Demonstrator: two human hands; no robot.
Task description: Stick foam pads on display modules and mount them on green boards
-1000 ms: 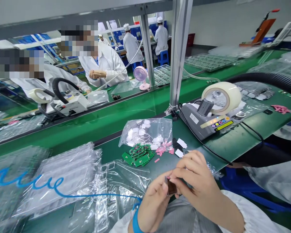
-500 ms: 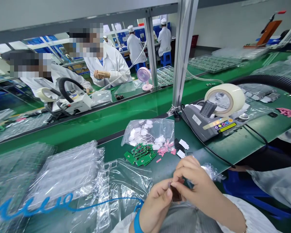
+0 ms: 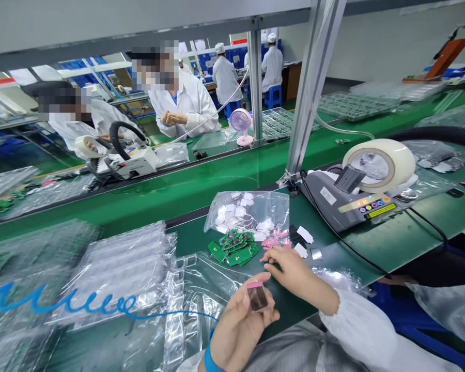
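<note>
L hand [image 3: 240,328]: grip closed on dark piece [image 3: 258,298], pink strip [image 3: 254,284] along its far edge, held above near side of counter [image 3: 290,305]. R hand [image 3: 296,274]: grip narrow, fingertips by pink bits [image 3: 276,239]; can't tell if one's pinched. Green PCBs [image 3: 238,250] just L, clear bag [image 3: 269,204] w/ white parts on far side.

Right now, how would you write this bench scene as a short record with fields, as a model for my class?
Left hand: holds a small dark piece with a pink strip along its top edge
Right hand: fingertips beside the loose pink pieces; grip unclear
Bench, centre: green circuit boards in a heap, in front of a clear bag
Bench, right: grey machine with a tape roll
Left wrist: blue band
Beyond the bench: pale purple fan
</note>
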